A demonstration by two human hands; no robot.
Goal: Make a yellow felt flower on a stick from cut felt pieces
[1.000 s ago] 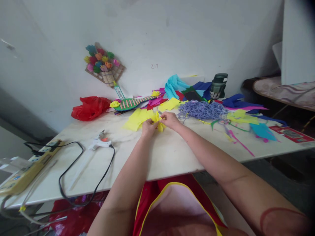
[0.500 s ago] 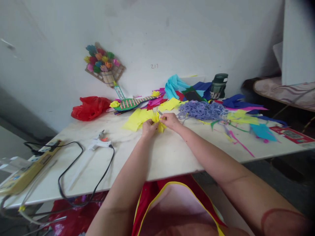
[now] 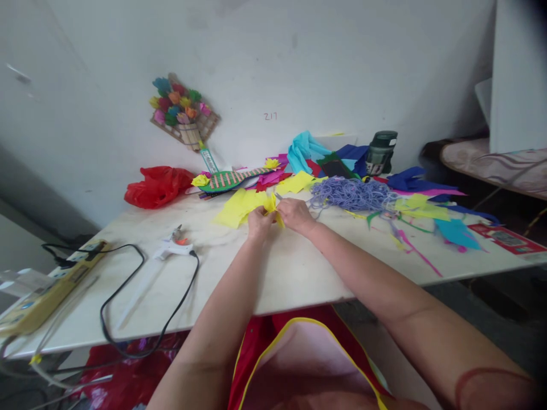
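On the desk (image 3: 294,276), the left hand (image 3: 260,222) and right hand (image 3: 296,215) meet, fingers pinching a gathered yellow paper (image 3: 272,203) between them. It looks thin, so uneven pulling could tear it. Beyond the right hand sprawls loose purple yarn (image 3: 350,193); a stray strand could snag those fingers.

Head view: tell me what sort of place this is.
Probably a craft corner, at home or in a small workshop: the pale table bears a glue gun, a tangle of bluish-purple yarn and bright yellow sheets.
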